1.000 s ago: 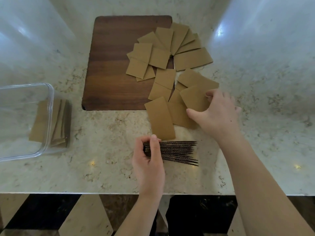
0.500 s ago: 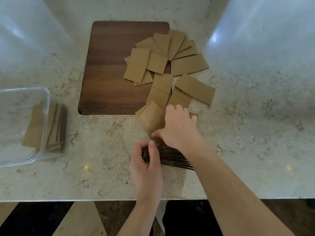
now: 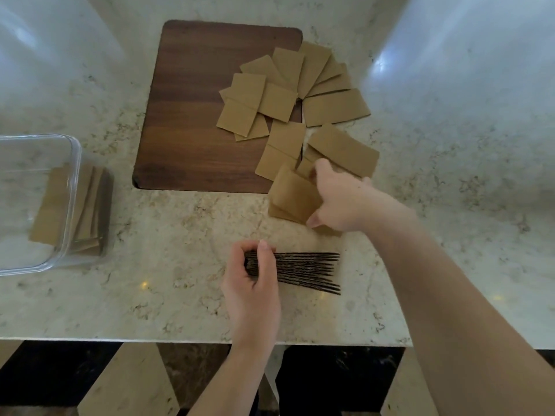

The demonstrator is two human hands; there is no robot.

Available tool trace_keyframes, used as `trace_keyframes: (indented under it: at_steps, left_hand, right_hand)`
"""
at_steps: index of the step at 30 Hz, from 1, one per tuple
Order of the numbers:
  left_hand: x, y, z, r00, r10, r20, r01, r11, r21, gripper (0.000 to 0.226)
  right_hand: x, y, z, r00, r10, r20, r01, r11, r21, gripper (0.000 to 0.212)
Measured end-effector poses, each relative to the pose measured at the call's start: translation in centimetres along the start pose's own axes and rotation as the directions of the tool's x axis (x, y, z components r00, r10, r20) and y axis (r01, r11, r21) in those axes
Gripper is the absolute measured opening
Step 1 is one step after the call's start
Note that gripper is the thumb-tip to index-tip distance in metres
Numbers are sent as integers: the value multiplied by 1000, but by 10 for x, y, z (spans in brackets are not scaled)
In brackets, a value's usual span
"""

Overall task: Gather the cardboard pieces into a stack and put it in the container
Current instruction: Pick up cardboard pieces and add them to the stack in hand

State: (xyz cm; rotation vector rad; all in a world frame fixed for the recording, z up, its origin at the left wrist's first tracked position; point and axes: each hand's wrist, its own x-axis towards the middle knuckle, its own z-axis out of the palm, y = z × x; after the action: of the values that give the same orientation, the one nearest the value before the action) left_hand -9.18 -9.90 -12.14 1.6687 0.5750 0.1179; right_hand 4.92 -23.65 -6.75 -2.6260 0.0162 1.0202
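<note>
My left hand (image 3: pixel 252 283) grips one end of a cardboard stack (image 3: pixel 303 271) standing on edge near the counter's front, its corrugated edges facing up. Just beyond it, my right hand (image 3: pixel 345 202) holds a few brown cardboard pieces (image 3: pixel 292 196) lifted slightly off the counter. Several loose cardboard pieces (image 3: pixel 300 94) lie fanned out behind, partly on the wooden board. A clear container (image 3: pixel 76 181) stands at the far left with an earlier cardboard stack (image 3: pixel 90 205) inside it.
A dark wooden cutting board (image 3: pixel 195 115) lies at the back centre of the marble counter (image 3: pixel 180 301). The counter's front edge runs just below my left wrist, with a patterned floor beneath.
My right hand drew a few pieces toward the stack, then shifted right with them held. My left hand stayed on the stack's end.
</note>
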Motion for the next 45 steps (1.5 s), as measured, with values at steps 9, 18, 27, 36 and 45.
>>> trace_keyframes:
  at_steps: [9, 18, 27, 36, 45]
  left_hand:
    - [-2, 1, 4, 1000, 11, -25, -11, 1000, 21, 18]
    - [10, 1, 0, 976, 196, 99, -201, 978, 52, 58]
    - [14, -9, 5, 964, 265, 32, -266, 963, 40, 27]
    - [28, 7, 13, 975, 204, -86, -208, 977, -44, 12]
    - [45, 4, 15, 983, 148, -108, -146, 989, 26, 23]
  right_hand:
    - [-20, -6, 30, 917, -227, -329, 200, 973, -114, 41]
    - [-43, -1, 39, 888, -444, -121, 448, 894, 0, 37]
    - [-68, 39, 80, 897, -70, -437, 397, 563, 725, 36]
    - [-60, -8, 125, 764, 272, -585, 520, 276, 808, 9]
    - [-14, 4, 63, 789, 37, -614, 474, 599, 645, 14]
